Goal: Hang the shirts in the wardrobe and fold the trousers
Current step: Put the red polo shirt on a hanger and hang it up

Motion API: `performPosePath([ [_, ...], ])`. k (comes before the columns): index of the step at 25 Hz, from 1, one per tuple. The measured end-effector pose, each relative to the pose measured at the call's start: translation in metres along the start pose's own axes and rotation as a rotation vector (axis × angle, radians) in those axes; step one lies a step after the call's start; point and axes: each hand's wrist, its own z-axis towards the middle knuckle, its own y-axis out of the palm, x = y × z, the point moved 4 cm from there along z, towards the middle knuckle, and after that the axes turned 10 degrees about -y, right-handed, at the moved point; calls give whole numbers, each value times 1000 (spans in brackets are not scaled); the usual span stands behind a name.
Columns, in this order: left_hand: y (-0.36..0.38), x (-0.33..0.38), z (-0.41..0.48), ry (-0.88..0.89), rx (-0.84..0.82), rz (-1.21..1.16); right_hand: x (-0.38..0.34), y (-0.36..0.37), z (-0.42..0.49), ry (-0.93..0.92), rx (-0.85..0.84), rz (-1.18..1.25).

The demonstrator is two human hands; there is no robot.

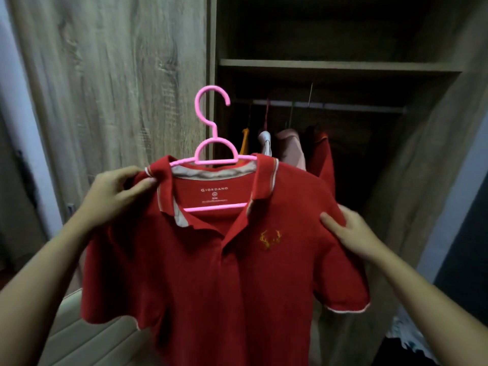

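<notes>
Head view: left hand [116, 196] pinches the polo [211, 273] collar, right hand [348, 231] grips its shoulder. Next, likely: pink hanger [214, 143] onto the rail [330, 105] beyond.

I log a cream ribbed panel [87, 336] at bottom left. Pale wall [14, 75] rises above it; another pale strip [449, 215] far right of it.

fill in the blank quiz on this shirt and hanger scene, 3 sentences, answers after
1. The red polo shirt sits on a ____ plastic hanger.
2. The left hand pinches the shirt's ____ at its striped edge.
3. The printed label inside the neck reads ____.

Missing words: pink; collar; Giordano
</notes>
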Motion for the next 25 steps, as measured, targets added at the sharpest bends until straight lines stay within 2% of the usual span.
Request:
performPosePath([
  [3, -5, -6, 4, -11, -35, 25, 15, -12, -8, 67, 129, -6],
  [5, -2, -3, 4, -24, -22, 3, 7, -15, -5, 66, 110, 10],
  [7, 3, 0, 0, -36, -20, -25, -7, -17, 6, 22, 129, 69],
  [9, 9, 6, -3, -23, -44, -45, -32, -21, 22, -112, 164, -3],
  [11, 13, 14, -5, -19, -74, -85, -61, -14, 38, -247, 49, -201],
  [14, 19, 26, -5, -9, -107, -132, -82, 9, 52, -204, -234, -321],
  [15, 19, 30, -5, -3, -109, -146, -86, 13, 53, -193, -263, -360],
  [21, 16, 31, -3, -32, -93, -174, -107, 17, 36, -275, 39, -691],
  [25, 16, 30, -5, -52, -89, -149, -118, 20, 29, -352, 32, -766],
])
